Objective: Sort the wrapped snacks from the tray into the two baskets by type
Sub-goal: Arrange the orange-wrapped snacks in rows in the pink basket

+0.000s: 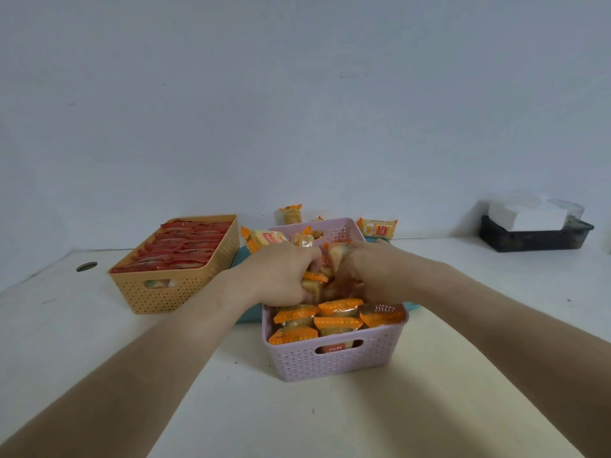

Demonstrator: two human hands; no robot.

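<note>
- Plainly, the left hand (281, 276) and right hand (370, 269) were side by side, each clamped on orange-wrapped snacks (314, 277) over the heaped pink basket (334, 361).
- Slippery wrappers could have slid from so full a grip, or off the heap onto the counter (463, 325).
- Loose packets (378, 229) behind the basket might have been overlooked (the tray (243, 259) showed only as teal slivers).
- The fingers hid how many packets each hand held.
- The orange basket (172, 292) of red packets (185, 246) stood apart, leftward.
</note>
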